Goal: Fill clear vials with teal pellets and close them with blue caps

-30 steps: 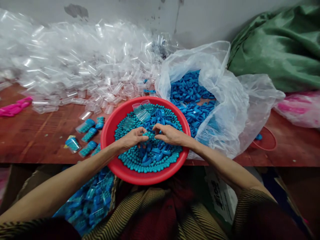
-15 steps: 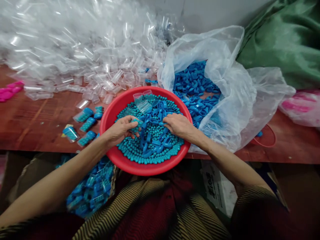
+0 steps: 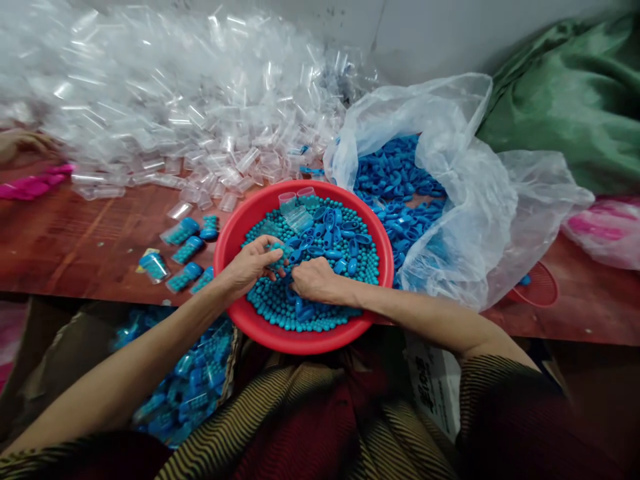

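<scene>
Over the red basin, my left hand is closed around a small clear plastic cup with turquoise beads in it. My right hand is closed just right of that cup, fingertips turned down toward it; what they pinch is hidden. Turquoise beads fill the basin. Blue hollow plastic caps lie heaped on the beads, behind and around my hands. A few empty clear cups rest at the basin's far side.
Empty clear cups are piled behind on the table. Filled, capped cups lie left; more fill a box below. A plastic bag of blue caps stands right. Another person's hand shows far left.
My right hand has moved left and slightly down from the caps, close to the cup in my left hand. My left hand keeps its hold. Another person's hand has appeared far left.
</scene>
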`<action>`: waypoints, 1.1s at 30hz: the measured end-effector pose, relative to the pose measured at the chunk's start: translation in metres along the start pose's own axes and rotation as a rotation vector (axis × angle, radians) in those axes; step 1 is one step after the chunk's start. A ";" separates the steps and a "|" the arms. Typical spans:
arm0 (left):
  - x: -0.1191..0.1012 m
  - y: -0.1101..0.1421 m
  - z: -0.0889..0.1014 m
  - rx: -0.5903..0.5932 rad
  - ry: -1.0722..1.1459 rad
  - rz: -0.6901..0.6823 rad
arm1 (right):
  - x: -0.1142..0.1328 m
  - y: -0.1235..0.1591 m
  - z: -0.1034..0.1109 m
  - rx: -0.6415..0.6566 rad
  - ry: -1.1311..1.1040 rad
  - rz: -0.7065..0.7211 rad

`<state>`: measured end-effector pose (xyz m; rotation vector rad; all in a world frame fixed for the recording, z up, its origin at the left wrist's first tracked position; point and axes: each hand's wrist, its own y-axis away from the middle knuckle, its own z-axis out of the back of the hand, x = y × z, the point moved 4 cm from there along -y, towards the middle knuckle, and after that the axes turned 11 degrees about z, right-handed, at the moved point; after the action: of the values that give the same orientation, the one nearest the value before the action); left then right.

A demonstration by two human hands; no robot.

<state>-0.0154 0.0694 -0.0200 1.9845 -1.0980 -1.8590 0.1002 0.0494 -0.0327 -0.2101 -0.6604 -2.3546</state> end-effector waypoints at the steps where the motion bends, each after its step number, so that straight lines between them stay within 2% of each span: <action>1: 0.000 0.001 0.000 0.006 0.006 -0.006 | 0.001 0.000 0.000 -0.001 0.001 0.007; 7: -0.001 0.003 -0.001 0.026 0.017 -0.016 | -0.015 0.019 0.013 -0.022 -0.009 0.017; 12: -0.001 0.004 0.002 -0.030 0.034 -0.020 | -0.029 0.029 0.028 -0.109 0.020 -0.122; 14: -0.001 0.005 0.002 -0.040 0.045 -0.021 | -0.023 0.025 0.023 -0.076 0.045 -0.126; 19: 0.001 0.005 0.001 -0.046 0.043 -0.035 | 0.011 0.009 -0.003 0.016 -0.017 -0.015; 23: 0.001 0.006 0.002 -0.043 0.051 -0.047 | 0.016 0.011 -0.003 0.034 -0.043 0.042; 25: 0.001 0.007 0.003 -0.046 0.050 -0.055 | 0.004 0.016 0.006 -0.032 -0.076 0.033; 27: 0.000 0.007 0.003 -0.046 0.041 -0.070 | -0.014 0.021 0.018 -0.190 -0.180 0.002; 30: 0.000 0.007 0.000 -0.039 0.005 -0.091 | -0.035 0.023 0.029 -0.407 -0.498 -0.023; 32: 0.001 0.006 -0.006 -0.028 -0.027 -0.091 | -0.037 0.022 0.031 -0.484 -0.665 0.006; 33: 0.002 0.005 -0.008 -0.026 -0.039 -0.094 | -0.033 0.023 0.032 -0.525 -0.679 0.033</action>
<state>-0.0097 0.0616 -0.0165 2.0268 -1.0012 -1.9559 0.1396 0.0697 -0.0066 -1.2761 -0.3046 -2.3654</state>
